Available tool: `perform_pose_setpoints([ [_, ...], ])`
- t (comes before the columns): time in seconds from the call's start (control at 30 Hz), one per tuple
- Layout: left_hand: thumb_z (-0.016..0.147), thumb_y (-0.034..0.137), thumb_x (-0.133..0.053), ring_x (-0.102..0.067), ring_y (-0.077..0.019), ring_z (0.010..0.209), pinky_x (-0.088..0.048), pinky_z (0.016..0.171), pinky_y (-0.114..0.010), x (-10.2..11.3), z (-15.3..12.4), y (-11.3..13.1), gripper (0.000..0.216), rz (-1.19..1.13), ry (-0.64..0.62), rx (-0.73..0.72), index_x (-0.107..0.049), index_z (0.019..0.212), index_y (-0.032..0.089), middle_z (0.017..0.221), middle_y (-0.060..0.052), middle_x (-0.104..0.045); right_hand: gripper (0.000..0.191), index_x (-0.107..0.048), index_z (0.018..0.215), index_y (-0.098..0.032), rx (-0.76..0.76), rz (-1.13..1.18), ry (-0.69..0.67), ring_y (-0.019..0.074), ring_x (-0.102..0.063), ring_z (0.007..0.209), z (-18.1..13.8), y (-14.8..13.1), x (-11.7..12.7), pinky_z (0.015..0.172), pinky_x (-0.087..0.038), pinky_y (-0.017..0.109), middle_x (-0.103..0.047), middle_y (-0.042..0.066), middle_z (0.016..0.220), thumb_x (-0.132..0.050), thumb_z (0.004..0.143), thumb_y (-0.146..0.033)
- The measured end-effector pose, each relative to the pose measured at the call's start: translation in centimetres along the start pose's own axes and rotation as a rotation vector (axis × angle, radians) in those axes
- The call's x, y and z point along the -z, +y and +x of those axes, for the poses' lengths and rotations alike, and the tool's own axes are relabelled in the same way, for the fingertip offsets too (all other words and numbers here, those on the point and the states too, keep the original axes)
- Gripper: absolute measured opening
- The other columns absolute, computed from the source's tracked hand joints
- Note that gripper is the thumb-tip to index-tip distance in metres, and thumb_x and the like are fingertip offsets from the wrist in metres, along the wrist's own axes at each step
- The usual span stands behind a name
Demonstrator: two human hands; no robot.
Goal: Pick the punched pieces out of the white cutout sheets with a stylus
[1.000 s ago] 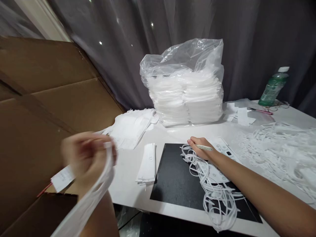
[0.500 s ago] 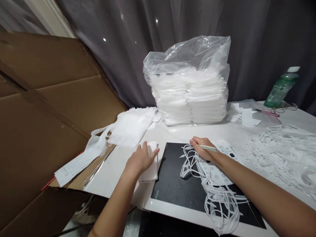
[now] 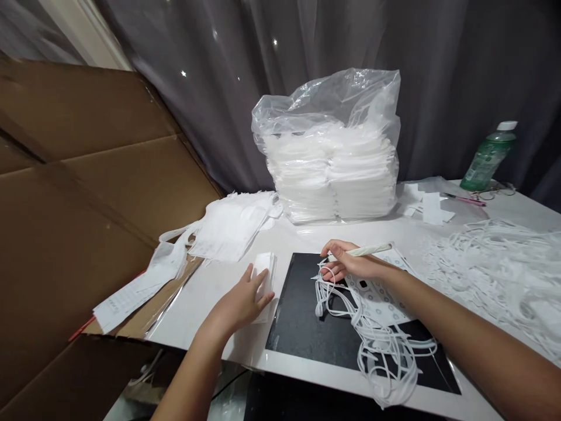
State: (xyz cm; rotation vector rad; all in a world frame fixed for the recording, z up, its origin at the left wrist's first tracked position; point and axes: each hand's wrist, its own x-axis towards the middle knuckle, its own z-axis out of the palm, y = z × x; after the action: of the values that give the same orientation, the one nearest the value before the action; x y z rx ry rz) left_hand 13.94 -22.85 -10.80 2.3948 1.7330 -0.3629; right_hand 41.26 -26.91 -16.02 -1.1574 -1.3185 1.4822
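1. Stacked white pieces (image 3: 264, 268) lie on the table (image 3: 205, 292) right under the fingertips of the left hand (image 3: 239, 304). The hand is spread flat on top, fingers open, pressing rather than pinching. The far end of the stack shows beyond the fingertips.
2. Just right of that hand, close along the stack's long edge, the black mat (image 3: 302, 321) begins.
3. The right hand (image 3: 346, 266) is closed on a thin white stick (image 3: 366, 251), held between thumb and fingers. The stick's free end points away to the right of the grip.
4. Under this hand and trailing back toward the wrist, tangled elastic loops (image 3: 377, 342) lie over the mat and a printed sheet (image 3: 379, 295).
5. The stack looks light, thin and soft, and its layers would probably slide and fan apart under a sideways push. A pinch at the free far edge or a corner, thumb beneath, seems the surest hold for one piece. The elastic looks limp and likely to snag on fingers.
6. Beyond the left fingertips is a loose white pile (image 3: 232, 225). Beyond the right hand stands a clear bag (image 3: 333, 105) of stacked white pieces.
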Motion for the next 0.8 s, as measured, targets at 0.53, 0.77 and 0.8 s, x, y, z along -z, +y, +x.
perform_pose_setpoints([
  [0.53, 0.088, 0.032, -0.059, -0.058, -0.0222, 0.089, -0.047, 0.077, -0.032, -4.5, -2.4, 13.4, 0.016, -0.117, 0.035, -0.752, -0.063, 0.098, 0.021, 0.098, -0.005, -0.060, 0.042, -0.050, 0.088, -0.022, 0.012, -0.183, 0.524, 0.0135, -0.060, 0.050, 1.3, 1.6, 4.9, 0.045, -0.045, 0.022, -0.060, 0.001, 0.060, -0.032, 0.092, -0.060],
  [0.77, 0.085, 0.021, -0.055, -0.057, -0.0144, 0.069, -0.038, 0.061, -0.023, -1.0, -1.9, 5.9, 0.020, -0.127, -0.156, -0.562, -0.062, 0.067, 0.018, 0.079, -0.001, -0.057, 0.041, -0.051, 0.082, -0.023, 0.000, -0.167, 0.349, 0.0163, -0.063, 0.053, 1.3, 1.4, 3.5, 0.047, -0.046, 0.025, -0.067, 0.004, 0.064, -0.041, 0.088, -0.062],
  [0.8, 0.085, 0.024, -0.056, -0.056, -0.0143, 0.068, -0.037, 0.060, -0.023, -0.5, -2.3, 5.2, 0.021, -0.139, -0.218, -0.564, -0.062, 0.066, 0.018, 0.077, -0.001, -0.058, 0.041, -0.050, 0.079, -0.023, 0.005, -0.174, 0.356, 0.0161, -0.062, 0.053, 1.3, 1.5, 3.2, 0.048, -0.045, 0.025, -0.067, 0.003, 0.063, -0.042, 0.088, -0.062],
])
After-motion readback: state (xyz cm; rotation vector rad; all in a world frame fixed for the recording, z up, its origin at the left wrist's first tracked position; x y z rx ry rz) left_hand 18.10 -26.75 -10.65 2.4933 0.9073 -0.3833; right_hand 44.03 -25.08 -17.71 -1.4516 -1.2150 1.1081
